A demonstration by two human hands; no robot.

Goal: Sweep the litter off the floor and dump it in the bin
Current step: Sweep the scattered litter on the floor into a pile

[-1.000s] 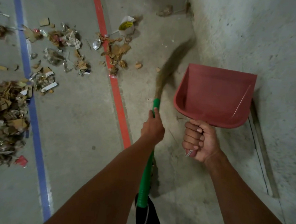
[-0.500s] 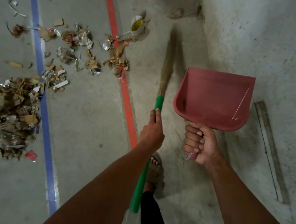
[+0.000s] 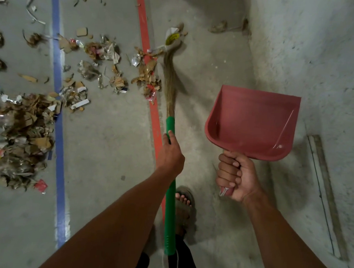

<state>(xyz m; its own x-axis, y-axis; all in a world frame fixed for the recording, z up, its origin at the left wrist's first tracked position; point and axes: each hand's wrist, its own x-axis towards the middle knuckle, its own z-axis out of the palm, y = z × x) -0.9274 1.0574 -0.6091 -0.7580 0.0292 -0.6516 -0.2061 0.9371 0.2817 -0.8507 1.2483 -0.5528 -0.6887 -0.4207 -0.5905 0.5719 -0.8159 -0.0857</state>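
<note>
The litter (image 3: 20, 136) lies on the concrete floor (image 3: 108, 150) well to the left of both hands, in one dense heap of cardboard scraps and wrappers by the floor's left edge, just left of the blue line (image 3: 58, 126). More scraps (image 3: 99, 67) trail from that heap toward the far side, across the blue line and up to the red line (image 3: 153, 103). A crumpled white and yellow wrapper (image 3: 172, 37) sits at the far end of the trail, touching the broom's bristle tip.

The left hand (image 3: 170, 154) grips the green handle of the broom (image 3: 170, 185), fingers curled round it near its upper end, with one finger laid along the shaft. The straw bristles (image 3: 169, 81) reach forward from this grip along the red line and meet the nearest scraps.

The right hand (image 3: 234, 176) has its fingers closed tight round the short handle of the red dustpan (image 3: 251, 126), which is held up off the floor, its open mouth pointing away toward the wall (image 3: 312, 49). The pan looks empty apart from a thin pale streak inside. It is well apart from the litter, right of the broom.

A sandalled foot (image 3: 183, 202) shows on the floor beneath the broom handle.
</note>
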